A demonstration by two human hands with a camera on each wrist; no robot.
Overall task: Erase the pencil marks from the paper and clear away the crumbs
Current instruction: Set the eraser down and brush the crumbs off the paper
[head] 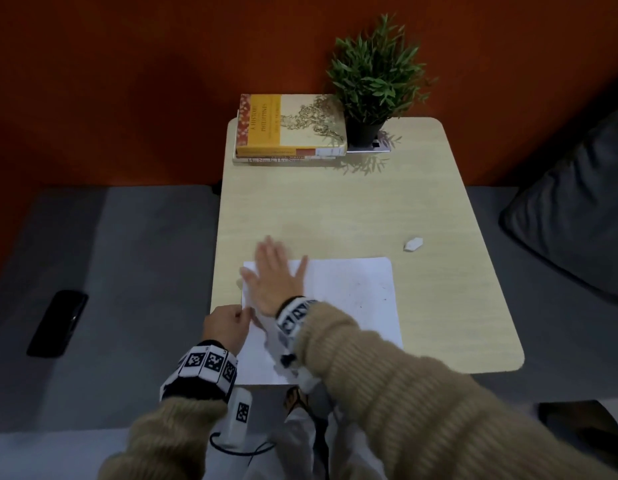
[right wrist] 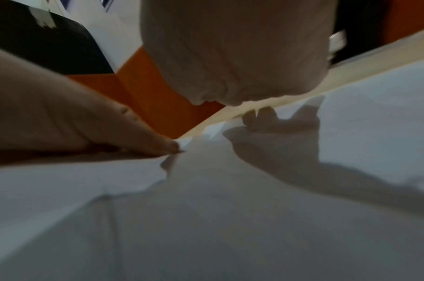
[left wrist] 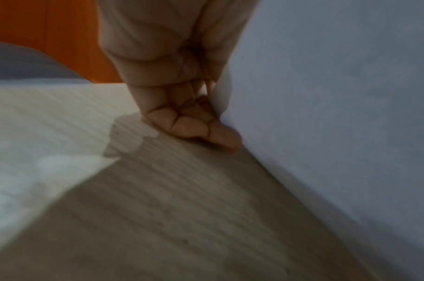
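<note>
A: Step: crumb sweep; right hand [head: 273, 276] flat, fingers straight on paper [head: 349, 292] at table [head: 439, 188] front; left hand [head: 226, 329] pinched paper's left edge.
B: Noted; eraser [head: 413, 244] set aside; probably needed outward brush next.

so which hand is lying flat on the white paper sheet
The right hand, fingers spread flat over the white paper sheet at its far left corner. The left hand is curled, pinching the sheet's left edge.
</note>
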